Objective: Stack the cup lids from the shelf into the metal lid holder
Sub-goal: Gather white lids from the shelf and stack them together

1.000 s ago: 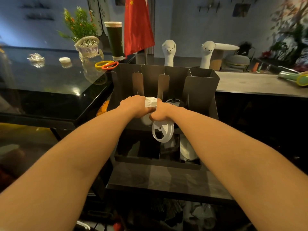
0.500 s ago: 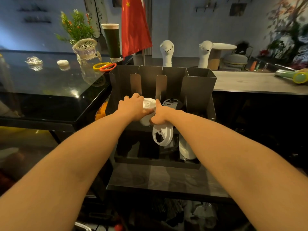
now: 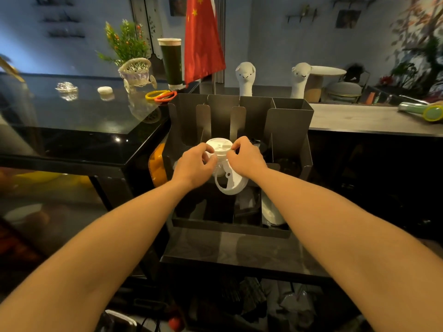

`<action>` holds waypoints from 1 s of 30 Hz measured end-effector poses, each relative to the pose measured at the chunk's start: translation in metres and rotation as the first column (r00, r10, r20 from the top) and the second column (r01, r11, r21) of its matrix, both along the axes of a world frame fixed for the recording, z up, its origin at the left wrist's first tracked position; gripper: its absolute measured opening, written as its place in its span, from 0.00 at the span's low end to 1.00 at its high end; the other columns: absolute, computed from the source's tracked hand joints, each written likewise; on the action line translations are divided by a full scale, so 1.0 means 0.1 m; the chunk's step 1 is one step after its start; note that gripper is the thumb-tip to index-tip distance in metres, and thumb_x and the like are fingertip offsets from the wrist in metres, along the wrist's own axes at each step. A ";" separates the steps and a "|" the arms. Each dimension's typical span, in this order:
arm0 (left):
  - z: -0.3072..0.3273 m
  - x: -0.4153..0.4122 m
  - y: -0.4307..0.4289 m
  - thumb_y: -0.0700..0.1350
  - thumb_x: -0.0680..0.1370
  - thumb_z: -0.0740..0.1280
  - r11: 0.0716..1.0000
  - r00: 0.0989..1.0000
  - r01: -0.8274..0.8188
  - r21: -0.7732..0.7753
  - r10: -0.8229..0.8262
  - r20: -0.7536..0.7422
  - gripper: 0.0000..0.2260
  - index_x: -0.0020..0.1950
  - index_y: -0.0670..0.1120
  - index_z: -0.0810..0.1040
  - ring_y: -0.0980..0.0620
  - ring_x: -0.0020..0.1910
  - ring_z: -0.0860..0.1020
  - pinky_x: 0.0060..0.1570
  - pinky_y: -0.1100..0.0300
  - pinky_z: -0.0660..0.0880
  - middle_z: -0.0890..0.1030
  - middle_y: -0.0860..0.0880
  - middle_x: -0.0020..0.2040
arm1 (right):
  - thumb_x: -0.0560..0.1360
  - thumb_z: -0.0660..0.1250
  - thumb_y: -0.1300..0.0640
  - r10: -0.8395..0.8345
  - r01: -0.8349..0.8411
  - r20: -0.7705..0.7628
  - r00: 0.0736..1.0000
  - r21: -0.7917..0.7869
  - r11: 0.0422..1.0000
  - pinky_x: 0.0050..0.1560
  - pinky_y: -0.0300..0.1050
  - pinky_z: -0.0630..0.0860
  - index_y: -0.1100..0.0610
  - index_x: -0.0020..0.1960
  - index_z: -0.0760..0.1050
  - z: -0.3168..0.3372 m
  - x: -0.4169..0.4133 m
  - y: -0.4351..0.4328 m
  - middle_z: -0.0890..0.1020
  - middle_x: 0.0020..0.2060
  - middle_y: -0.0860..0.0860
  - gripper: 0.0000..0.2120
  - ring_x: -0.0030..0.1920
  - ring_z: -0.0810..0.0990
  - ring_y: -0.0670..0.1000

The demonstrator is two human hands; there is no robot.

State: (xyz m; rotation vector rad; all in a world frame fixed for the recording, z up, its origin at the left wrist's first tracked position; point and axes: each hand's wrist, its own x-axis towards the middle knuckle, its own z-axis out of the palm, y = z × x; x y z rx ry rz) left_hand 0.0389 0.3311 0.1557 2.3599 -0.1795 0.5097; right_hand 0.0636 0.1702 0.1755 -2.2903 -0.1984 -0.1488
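At centre frame, the left hand [image 3: 195, 164] and right hand [image 3: 247, 159] both pinch white lids [image 3: 219, 146] above the metal holder [image 3: 288, 121]. Next, probably, seat them squarely in a slot.

A red flag [image 3: 203, 44] hangs beside a tall dark drink [image 3: 171, 64] on the glossy black tabletop [image 3: 72, 118], near a wicker flower cart [image 3: 136, 73]; two white alpaca figures [image 3: 245, 79] [image 3: 299, 79] stand to the right.

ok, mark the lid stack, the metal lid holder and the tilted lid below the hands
lid stack [image 3: 219, 146]: head view, top face of uppermost lid.
metal lid holder [image 3: 290, 123]: head view, right front panel.
tilted lid [image 3: 233, 189]: head view, lower edge.
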 end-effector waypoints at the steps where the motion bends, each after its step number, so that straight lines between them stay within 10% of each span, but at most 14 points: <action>1: -0.03 -0.05 -0.03 0.49 0.81 0.66 0.999 1.000 0.016 -0.039 -0.016 -0.004 0.06 0.57 0.51 0.75 0.54 0.43 0.79 0.46 0.58 0.80 0.79 0.54 0.44 | 0.80 0.63 0.56 -0.018 0.018 0.011 1.000 0.042 0.999 0.34 0.37 0.67 0.52 0.57 0.67 -0.01 -0.02 0.01 0.76 0.50 0.52 0.07 0.42 0.74 0.47; 9: -0.17 -0.24 -0.07 0.63 0.74 0.68 0.987 0.989 0.149 0.053 -0.150 0.018 0.32 0.73 0.50 0.68 0.53 0.65 0.73 0.62 0.55 0.75 0.72 0.51 0.69 | 0.81 0.62 0.55 -0.230 0.251 -0.102 0.968 0.461 0.851 0.39 0.39 0.76 0.53 0.60 0.70 -0.10 -0.13 0.09 0.77 0.53 0.52 0.09 0.51 0.78 0.51; 18: -0.06 -0.29 -0.01 0.63 0.73 0.72 0.950 0.972 0.155 0.272 -0.195 0.129 0.34 0.73 0.46 0.71 0.50 0.64 0.74 0.59 0.56 0.76 0.73 0.49 0.69 | 0.82 0.61 0.47 -0.183 0.330 -0.303 0.935 0.561 0.759 0.42 0.43 0.82 0.52 0.61 0.75 -0.13 -0.12 0.12 0.82 0.51 0.52 0.13 0.49 0.82 0.52; 23: -0.02 -0.20 0.06 0.63 0.73 0.72 0.938 0.968 0.119 0.325 -0.182 0.171 0.32 0.71 0.47 0.73 0.51 0.60 0.77 0.54 0.58 0.78 0.76 0.50 0.67 | 0.80 0.62 0.52 -0.147 0.154 -0.045 0.988 0.319 0.935 0.36 0.38 0.72 0.54 0.49 0.77 -0.05 -0.07 0.04 0.79 0.43 0.49 0.07 0.45 0.78 0.49; 30: 0.11 0.18 0.08 0.65 0.72 0.71 0.948 0.985 -0.036 0.316 -0.019 0.172 0.30 0.66 0.49 0.76 0.51 0.56 0.78 0.53 0.53 0.79 0.79 0.50 0.61 | 0.81 0.63 0.50 0.022 0.015 0.232 0.972 -0.159 0.987 0.35 0.39 0.66 0.51 0.62 0.74 0.09 0.03 -0.13 0.80 0.48 0.49 0.12 0.45 0.76 0.49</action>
